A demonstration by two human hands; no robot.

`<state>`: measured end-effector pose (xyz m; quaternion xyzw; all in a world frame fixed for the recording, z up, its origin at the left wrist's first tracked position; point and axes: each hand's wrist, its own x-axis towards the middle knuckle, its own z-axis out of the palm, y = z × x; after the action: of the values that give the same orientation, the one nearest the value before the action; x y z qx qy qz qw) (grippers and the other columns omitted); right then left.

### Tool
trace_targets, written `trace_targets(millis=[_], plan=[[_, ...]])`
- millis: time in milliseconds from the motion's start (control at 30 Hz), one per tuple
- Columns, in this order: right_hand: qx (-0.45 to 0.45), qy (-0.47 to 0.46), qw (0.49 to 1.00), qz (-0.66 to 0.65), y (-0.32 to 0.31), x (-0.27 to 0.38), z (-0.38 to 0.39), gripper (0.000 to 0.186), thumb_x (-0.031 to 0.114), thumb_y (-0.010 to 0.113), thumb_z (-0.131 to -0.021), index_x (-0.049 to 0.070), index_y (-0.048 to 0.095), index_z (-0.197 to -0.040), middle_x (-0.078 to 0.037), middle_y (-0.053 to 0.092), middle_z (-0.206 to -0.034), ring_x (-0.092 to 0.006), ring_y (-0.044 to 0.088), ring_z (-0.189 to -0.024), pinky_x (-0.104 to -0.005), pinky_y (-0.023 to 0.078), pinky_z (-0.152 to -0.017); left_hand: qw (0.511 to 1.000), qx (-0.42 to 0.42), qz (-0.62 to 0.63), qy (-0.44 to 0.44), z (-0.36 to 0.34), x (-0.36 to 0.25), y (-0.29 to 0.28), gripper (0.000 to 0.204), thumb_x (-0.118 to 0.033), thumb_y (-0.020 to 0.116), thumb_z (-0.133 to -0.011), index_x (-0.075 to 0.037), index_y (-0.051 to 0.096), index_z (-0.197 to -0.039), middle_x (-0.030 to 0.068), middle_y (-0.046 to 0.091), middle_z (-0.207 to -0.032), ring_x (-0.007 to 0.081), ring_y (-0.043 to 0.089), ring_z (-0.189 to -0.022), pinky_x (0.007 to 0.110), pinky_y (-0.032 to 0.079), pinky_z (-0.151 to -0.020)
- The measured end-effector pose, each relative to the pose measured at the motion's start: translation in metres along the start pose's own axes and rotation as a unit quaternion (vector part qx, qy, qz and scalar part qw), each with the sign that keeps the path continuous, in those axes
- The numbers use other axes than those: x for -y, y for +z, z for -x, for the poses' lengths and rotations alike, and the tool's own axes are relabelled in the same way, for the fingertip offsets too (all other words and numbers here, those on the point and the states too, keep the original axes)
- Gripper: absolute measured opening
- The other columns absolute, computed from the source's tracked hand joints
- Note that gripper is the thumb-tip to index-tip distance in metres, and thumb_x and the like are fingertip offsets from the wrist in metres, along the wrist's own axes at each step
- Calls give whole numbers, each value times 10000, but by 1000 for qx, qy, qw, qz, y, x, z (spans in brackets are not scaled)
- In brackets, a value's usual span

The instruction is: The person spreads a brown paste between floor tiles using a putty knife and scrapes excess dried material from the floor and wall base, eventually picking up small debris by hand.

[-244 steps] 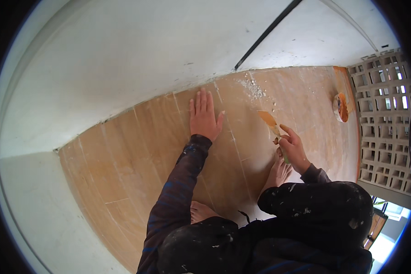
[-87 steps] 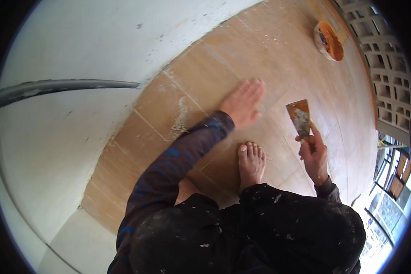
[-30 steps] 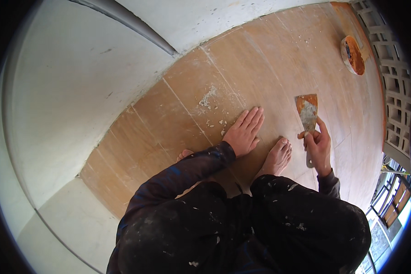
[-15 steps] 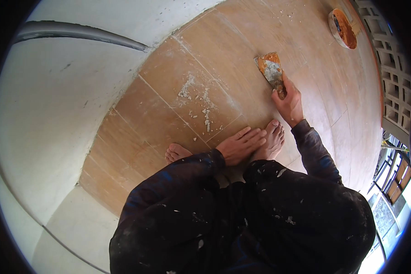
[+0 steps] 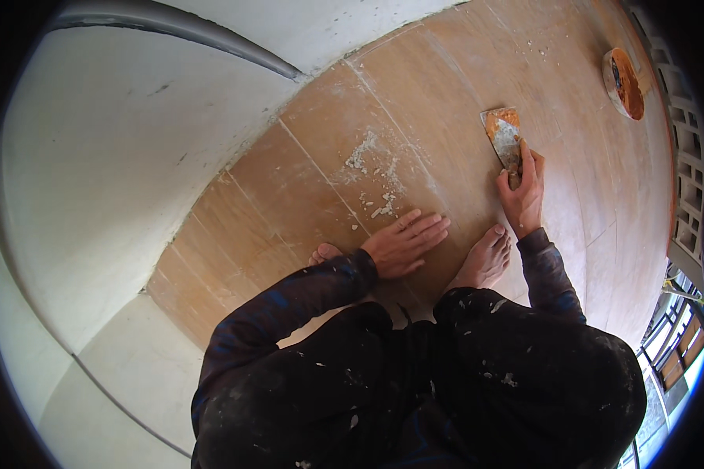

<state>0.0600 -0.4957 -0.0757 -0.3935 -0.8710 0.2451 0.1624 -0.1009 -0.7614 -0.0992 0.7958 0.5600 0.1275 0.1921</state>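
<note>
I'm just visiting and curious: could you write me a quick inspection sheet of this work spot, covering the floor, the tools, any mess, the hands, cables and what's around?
Surface: tan tiled floor with pale joints, dusty.
Job's things: putty knife, blade smeared white and orange, held low over the floor; whether it touches cannot be told.
Clutter: white crumbs and smears on the tiles; round orange-stained bowl farther off.
Hands: right hand grips the knife handle; left hand lies flat, open, on the floor.
Cables: nothing seen.
Surroundings: white wall at left, grey pipe on it, patterned block screen at right, bare feet.
</note>
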Motion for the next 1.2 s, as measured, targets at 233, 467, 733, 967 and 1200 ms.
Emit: trace_targets(millis=[233,467,733,967,1200], plan=[[-4,-51,998,29,-3,31,15,695,61,698,-871,41,478,-1531,-253,487,-1425,-431,513,-1299,-511,463,-1076,966,-18,-179,-187,11,62,-68,765,-418,596,-980,-43,379,-1611,138,309,-1719,280,253,-1603,531,175,-1299],[231,-219,939,128,56,89,47,985,582,667,-935,-77,335,-1588,-282,297,-1676,-453,204,-1595,-533,191,-1297,897,1,-11,-442,65,-20,-51,980,-530,618,-961,157,276,-1571,382,183,-1677,498,137,-1596,571,121,-1299],[241,-376,894,36,100,123,-13,917,545,626,-974,-63,331,-1595,-274,325,-1664,-422,236,-1592,-515,224,-1295,903,-64,-34,-424,42,20,-37,887,-420,590,-1012,115,214,-1611,333,162,-1706,465,126,-1610,559,109,-1308],[255,-402,879,21,94,153,-40,759,428,668,-974,-52,449,-1519,-288,357,-1631,-453,270,-1572,-507,319,-1257,840,-273,104,-457,75,6,-45,732,-116,557,-963,64,267,-1611,289,251,-1697,459,246,-1579,525,213,-1293],[216,-453,856,120,89,171,15,518,203,679,-871,-58,641,-1317,-213,552,-1394,-363,534,-1335,-395,503,-1113,761,-376,166,-502,93,3,-46,665,-49,525,-954,38,341,-1587,278,340,-1652,451,346,-1524,505,277,-1266]])
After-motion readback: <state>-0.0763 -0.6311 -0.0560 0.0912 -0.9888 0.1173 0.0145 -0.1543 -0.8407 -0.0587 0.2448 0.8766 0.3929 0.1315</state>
